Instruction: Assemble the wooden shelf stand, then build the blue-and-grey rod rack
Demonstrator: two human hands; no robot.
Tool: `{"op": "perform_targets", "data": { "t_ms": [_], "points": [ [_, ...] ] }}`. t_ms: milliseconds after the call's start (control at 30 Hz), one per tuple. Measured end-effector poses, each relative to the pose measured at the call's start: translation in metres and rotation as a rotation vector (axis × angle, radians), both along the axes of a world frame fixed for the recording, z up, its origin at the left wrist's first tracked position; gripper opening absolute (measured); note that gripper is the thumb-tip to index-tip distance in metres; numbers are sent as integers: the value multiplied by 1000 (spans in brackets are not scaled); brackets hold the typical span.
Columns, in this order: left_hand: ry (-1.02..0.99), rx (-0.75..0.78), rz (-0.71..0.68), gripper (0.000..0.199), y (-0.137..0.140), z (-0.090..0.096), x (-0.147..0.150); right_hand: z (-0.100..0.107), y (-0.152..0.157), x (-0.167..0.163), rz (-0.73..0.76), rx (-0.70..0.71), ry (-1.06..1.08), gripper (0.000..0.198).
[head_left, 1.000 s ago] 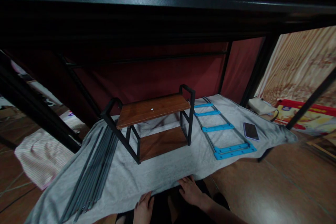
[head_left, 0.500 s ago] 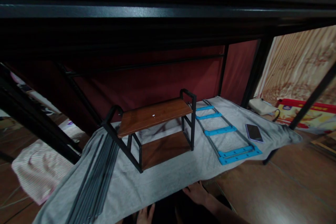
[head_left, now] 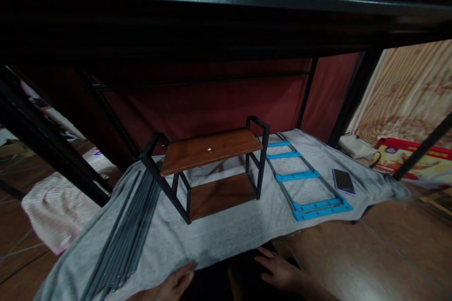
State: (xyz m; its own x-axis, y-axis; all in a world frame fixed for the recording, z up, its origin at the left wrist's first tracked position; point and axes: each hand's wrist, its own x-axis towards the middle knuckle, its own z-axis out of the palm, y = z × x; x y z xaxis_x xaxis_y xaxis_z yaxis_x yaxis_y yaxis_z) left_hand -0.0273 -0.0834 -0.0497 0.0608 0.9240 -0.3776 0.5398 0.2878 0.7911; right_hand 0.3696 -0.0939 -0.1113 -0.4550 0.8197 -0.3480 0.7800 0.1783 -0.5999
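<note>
Grey cloth (head_left: 219, 240), same layout on it as a second ago: I see no shift in any part relative to the rest, just the head camera bobbing. What changes is the hands. Left hand (head_left: 176, 283) is further left along the near edge of the cloth; right hand (head_left: 277, 269) is a bit further right and off that edge. Gap between them is wider. My read: arms repositioning, no handling of parts at this instant.

Pose: left comes in from the bottom, low, fingers bent and pointing right, at the cloth's edge. Can't tell from here if they pinch the fabric or just rest. Right reaches in from lower right, palm down-ish, fingers loose and spread, pointing left over the dark lap (head_left: 215, 284); nothing in its grasp, index tip just beside the cloth edge.

Two-tier rack (head_left: 226, 146) stands upright mid-cloth, ahead of both hands, touching neither. Grey rods (head_left: 129, 235) lie bundled to its left, far ends close to the rack; can't confirm contact. Blue-runged frame (head_left: 298, 175) lies flat to its right, phone (head_left: 343, 181) beyond that.
</note>
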Motion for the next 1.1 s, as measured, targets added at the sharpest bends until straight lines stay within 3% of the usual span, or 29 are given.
{"op": "perform_targets", "data": {
  "t_ms": [133, 267, 367, 467, 633, 733, 867, 933, 1100],
  "points": [
    [-104, 232, 285, 75, 38, 72, -11, 47, 14, 19, 56, -54, 20, 39],
    [-197, 441, 451, 52, 61, 135, -14, 89, 37, 25, -4, -25, 194, 27],
    [-336, 575, 539, 33, 72, 172, -12, 126, 60, 37, -86, 98, 363, 27],
    [-518, 626, 601, 18, 86, 208, -9, 168, 89, 59, -215, 271, 520, 26],
    [-736, 570, 672, 12, 114, 265, -2, 240, 131, 93, -492, 476, 744, 26],
    [-802, 490, 675, 13, 128, 289, 3, 281, 151, 98, -572, 435, 927, 28],
    [-789, 320, 680, 22, 143, 305, 6, 325, 180, 86, -635, 368, 1062, 18],
    [-771, 272, 651, 25, 151, 308, 6, 340, 196, 77, -668, 288, 1097, 12],
    [-851, 231, 475, 27, 167, 313, 6, 363, 225, 54, -678, 63, 1140, 23]
  ]
}}
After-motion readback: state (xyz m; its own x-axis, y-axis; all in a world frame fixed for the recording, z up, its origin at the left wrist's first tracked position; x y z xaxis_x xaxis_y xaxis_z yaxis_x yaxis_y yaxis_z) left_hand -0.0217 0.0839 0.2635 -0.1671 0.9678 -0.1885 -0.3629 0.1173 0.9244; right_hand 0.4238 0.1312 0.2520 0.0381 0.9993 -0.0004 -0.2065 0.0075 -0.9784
